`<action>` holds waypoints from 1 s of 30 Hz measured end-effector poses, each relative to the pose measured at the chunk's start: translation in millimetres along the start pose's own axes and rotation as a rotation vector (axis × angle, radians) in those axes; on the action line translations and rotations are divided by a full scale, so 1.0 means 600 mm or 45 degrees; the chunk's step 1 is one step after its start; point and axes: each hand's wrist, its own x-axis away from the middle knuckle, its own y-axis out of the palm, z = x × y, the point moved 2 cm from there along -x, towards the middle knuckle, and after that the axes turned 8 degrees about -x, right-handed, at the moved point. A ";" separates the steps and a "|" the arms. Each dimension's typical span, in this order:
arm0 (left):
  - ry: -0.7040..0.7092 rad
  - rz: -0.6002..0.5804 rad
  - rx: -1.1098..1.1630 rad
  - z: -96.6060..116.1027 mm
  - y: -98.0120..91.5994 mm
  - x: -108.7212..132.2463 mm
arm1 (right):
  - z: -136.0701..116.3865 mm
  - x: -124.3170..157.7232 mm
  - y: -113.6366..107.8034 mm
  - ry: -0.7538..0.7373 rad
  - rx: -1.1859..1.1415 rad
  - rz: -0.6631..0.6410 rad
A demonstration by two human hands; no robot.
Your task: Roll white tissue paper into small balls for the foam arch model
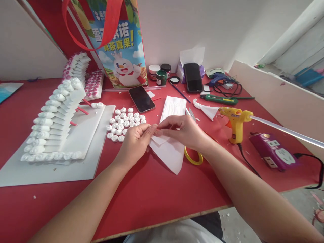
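Observation:
My left hand [139, 140] and my right hand [183, 130] meet over the middle of the table, thumbs and fingertips pinched together. Between them is a white paper sheet [170, 157], its lower part spreading toward the table edge. A small reddish bit shows at the fingertips, too small to name. Beyond the right hand lies a stack of white paper strips [173, 106]. Several rolled white paper roses [124, 121] are grouped just left of the left hand. Yellow-handled scissors [193, 157] lie partly under the right wrist.
A structure edged with white roses [48, 118] stands left on a white board [86, 172]. A yellow glue gun [236, 125] and purple power strip [275, 152] are at right. Behind are a phone [141, 99], another phone [193, 77], paint jars [161, 77] and a bag [121, 44].

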 end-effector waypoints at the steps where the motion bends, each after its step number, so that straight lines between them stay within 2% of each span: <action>1: -0.043 -0.010 0.055 -0.001 0.001 -0.002 | -0.001 -0.001 -0.005 0.028 -0.044 0.037; 5: -0.229 -0.108 0.323 0.002 0.007 -0.002 | -0.001 -0.005 -0.019 0.150 -0.333 0.163; 9: -0.403 -0.166 0.485 0.006 0.008 0.002 | -0.003 -0.009 -0.014 0.213 -0.642 0.136; 12: -0.479 -0.202 0.536 0.004 0.007 0.002 | -0.005 -0.009 -0.009 0.230 -0.730 0.169; 15: -0.498 -0.233 0.529 -0.002 0.007 0.000 | -0.002 -0.007 -0.006 0.173 -0.645 0.199; 20: -0.413 -0.264 0.568 0.001 0.009 0.000 | -0.001 -0.004 0.000 0.060 -0.398 0.059; 23: -0.310 -0.258 0.588 0.012 -0.005 0.003 | -0.004 -0.004 -0.008 0.084 -0.242 0.169; 25: -0.272 -0.404 0.629 0.013 -0.019 0.005 | -0.010 -0.002 -0.011 0.080 -0.204 0.255; 27: -0.167 -0.744 0.721 0.004 -0.031 0.005 | -0.015 0.003 -0.006 0.094 -0.345 0.233; 29: -0.036 -0.908 0.852 -0.021 -0.047 -0.001 | -0.014 0.007 0.011 0.217 -0.643 0.060; 30: 0.031 -1.010 0.862 -0.039 -0.053 -0.006 | -0.011 0.009 0.023 0.338 -0.799 -0.070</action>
